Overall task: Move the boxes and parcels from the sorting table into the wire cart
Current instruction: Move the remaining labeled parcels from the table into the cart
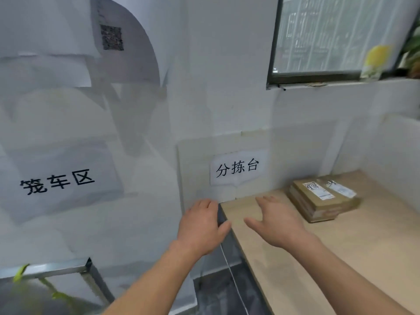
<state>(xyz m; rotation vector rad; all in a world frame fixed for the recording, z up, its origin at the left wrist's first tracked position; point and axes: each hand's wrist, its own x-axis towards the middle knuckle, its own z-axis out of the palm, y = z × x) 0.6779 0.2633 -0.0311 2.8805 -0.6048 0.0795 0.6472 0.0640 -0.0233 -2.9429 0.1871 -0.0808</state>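
Both empty, fingers spread, the left hand (201,226) and right hand (276,220) reach toward the parcels (323,197) near the desk's (341,258) far edge, needing a two-handed grasp next.

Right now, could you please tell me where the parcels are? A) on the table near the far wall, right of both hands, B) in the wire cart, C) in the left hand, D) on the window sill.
A: the parcels lie stacked on the table near the far wall, beyond and right of the right hand; the left hand is empty too.
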